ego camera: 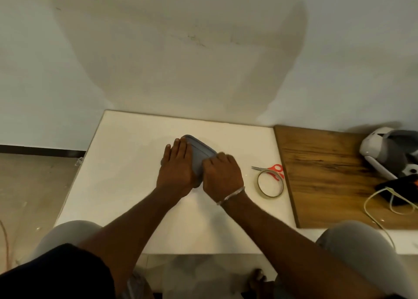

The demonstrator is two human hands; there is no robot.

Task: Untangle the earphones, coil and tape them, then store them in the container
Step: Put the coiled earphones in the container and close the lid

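A small container with a grey-blue lid (199, 150) sits in the middle of the white table (126, 163). My left hand (177, 166) lies flat on the lid's left side, fingers together and stretched out. My right hand (222, 175) presses on the lid's near right corner with its fingers curled down. Both hands cover most of the container. The earphones are not visible; whether they lie inside I cannot tell.
A roll of clear tape (270, 184) lies right of my hands, with red-handled scissors (271, 169) just behind it. A wooden board (334, 174) at the right carries a white-grey device (389, 154), a black object and a pale cable (380, 204). A wall stands behind the table.
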